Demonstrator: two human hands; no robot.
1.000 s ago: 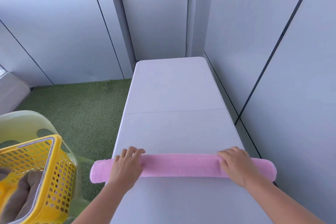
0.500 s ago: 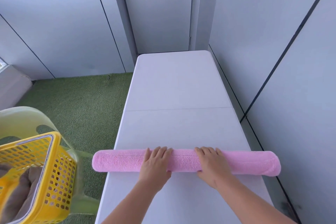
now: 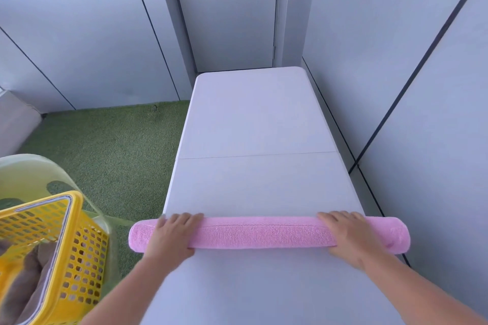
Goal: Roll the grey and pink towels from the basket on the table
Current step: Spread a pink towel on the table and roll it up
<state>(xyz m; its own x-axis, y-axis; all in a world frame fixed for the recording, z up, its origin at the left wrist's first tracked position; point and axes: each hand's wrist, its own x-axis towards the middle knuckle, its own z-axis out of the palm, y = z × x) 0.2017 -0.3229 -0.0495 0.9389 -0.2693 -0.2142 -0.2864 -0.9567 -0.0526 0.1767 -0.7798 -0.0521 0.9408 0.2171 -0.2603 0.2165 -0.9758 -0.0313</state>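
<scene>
We note grey wall panels (image 3: 79,34) and a grey door (image 3: 229,8) across the top of the frame. A green grass-like floor covering (image 3: 111,145) fills the left centre. The white bench (image 3: 253,119) runs from the bottom edge up to the door, with a seam across its middle.

At lower left we see a translucent green chair (image 3: 34,174). A yellow perforated basket (image 3: 79,245) sits against it. Whether the basket rests on the seat we cannot tell.

The pink towel (image 3: 258,232) lies on the bench in the lower centre of the frame. It is rolled into a long cylinder set crosswise, and both ends overhang the bench edges. The grey towel (image 3: 23,285) lies bunched inside the basket, at the lower left corner.

The left hand (image 3: 171,235) rests on the roll near its left end. The right hand (image 3: 348,235) rests near its right end. On each hand the fingers (image 3: 184,219) lie extended and side by side across the top of the roll, pressing it and not closed round it.
</scene>
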